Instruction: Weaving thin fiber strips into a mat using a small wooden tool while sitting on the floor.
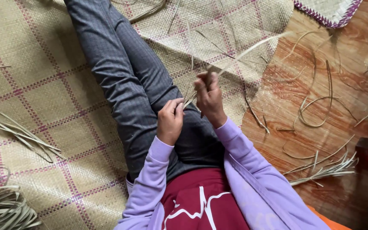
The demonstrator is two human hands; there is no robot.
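over our lap in dark grey trousers (124, 81), our left hand (170, 120) and right hand (209, 97) each keep a closed grip on a long pale dried reed strip (252, 47), above the woven straw floor mat (43, 89).

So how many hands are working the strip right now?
2: left hand pinches the pale strip over the lap; right hand grips it just beyond.

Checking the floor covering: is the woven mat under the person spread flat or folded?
Spread flat: the woven mat lies open under the legs, its edge ending at the wooden floor.
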